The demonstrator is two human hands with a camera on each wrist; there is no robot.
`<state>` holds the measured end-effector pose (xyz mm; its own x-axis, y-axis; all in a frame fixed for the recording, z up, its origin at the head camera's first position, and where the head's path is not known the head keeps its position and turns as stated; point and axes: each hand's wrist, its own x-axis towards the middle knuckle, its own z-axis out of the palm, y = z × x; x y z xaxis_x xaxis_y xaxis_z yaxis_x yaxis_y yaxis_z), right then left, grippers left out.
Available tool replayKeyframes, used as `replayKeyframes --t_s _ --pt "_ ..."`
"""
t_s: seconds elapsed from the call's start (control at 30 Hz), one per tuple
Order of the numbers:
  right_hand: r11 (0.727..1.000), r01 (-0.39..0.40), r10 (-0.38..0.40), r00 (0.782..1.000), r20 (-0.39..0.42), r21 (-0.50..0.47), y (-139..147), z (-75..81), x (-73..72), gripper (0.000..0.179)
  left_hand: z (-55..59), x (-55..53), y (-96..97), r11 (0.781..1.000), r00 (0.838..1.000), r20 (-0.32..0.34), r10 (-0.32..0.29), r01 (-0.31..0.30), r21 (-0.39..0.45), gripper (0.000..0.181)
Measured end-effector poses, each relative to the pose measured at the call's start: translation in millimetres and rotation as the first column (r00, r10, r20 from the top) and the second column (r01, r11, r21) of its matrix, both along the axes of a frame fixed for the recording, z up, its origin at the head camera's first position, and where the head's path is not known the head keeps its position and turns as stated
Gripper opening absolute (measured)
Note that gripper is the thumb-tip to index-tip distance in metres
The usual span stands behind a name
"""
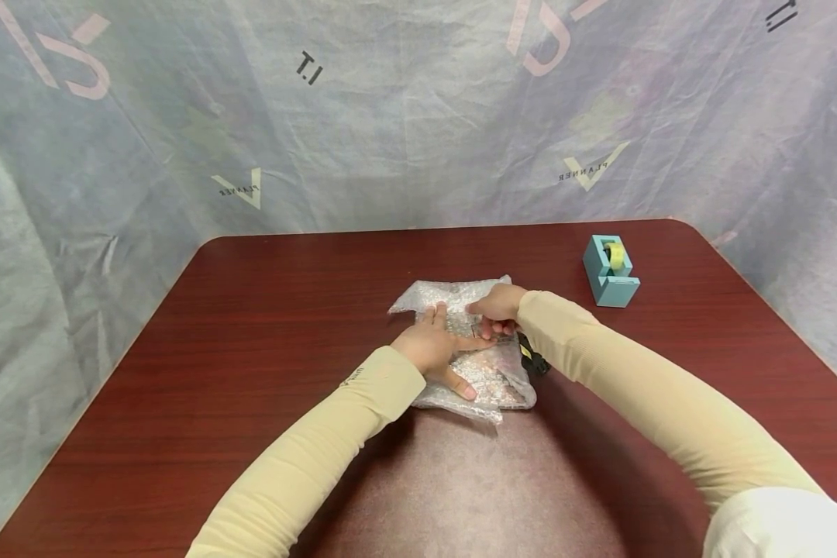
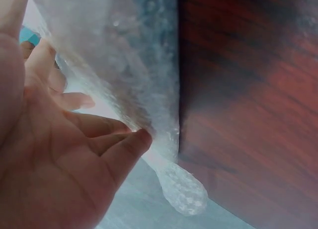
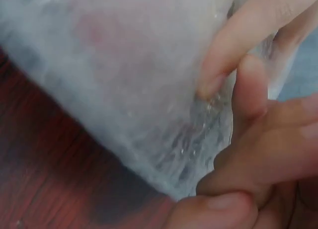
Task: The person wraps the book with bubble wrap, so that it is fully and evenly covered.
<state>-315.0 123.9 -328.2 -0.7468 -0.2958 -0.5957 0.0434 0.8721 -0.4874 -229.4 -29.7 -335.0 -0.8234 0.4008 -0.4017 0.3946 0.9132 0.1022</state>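
A package wrapped in clear bubble wrap (image 1: 488, 372) lies on the table, its loose ends sticking out at the far left and near side. My left hand (image 1: 435, 350) rests on it with fingers spread. In the left wrist view, the fingertips of the left hand (image 2: 69, 144) touch the wrap (image 2: 144, 80). From the right, my right hand (image 1: 498, 306) touches the upper part; one digit reaches forward and other fingers are bent. The right wrist view shows bent fingers of the right hand (image 3: 268, 149) beside the wrap's edge (image 3: 164, 139); whether they pinch it is unclear.
A teal tape dispenser (image 1: 610, 279) with a yellow roll stands at the table's back right. Beside the package, partly behind the right sleeve, lies a small black item (image 1: 535, 360) with a yellow mark. A printed grey sheet (image 1: 404, 116) hangs behind the dark red table (image 1: 286, 310).
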Motion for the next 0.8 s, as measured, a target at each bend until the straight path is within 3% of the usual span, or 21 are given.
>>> replayKeyframes --t_s 0.1,0.23,0.43,0.67,0.8 --pt "0.997 -0.053 0.054 0.999 -0.006 0.052 2 -2.4 -1.6 0.067 -0.1 -0.4 -0.3 1.0 1.0 -0.002 0.0 0.0 -0.009 0.091" --pt "0.999 -0.05 0.049 0.997 0.057 0.011 4 -4.8 -2.2 0.07 0.0 -1.1 -1.2 1.0 1.0 -0.007 -0.015 0.015 -0.025 0.091" --pt "0.998 -0.063 0.063 0.996 0.067 -0.004 5 -0.7 -2.5 0.059 0.3 -1.7 -1.0 0.999 1.0 -0.012 -0.028 0.028 -0.026 0.091" --pt "0.98 -0.187 0.19 0.981 -0.048 0.063 10 -3.0 -4.0 0.054 -0.7 -0.5 -1.0 1.0 1.0 -0.003 0.007 -0.007 0.013 0.09" --pt "0.973 -0.215 0.224 0.968 -0.117 0.08 14 -5.6 -4.6 0.053 -0.6 0.1 -0.8 0.999 1.0 -0.005 0.009 -0.009 0.032 0.09"
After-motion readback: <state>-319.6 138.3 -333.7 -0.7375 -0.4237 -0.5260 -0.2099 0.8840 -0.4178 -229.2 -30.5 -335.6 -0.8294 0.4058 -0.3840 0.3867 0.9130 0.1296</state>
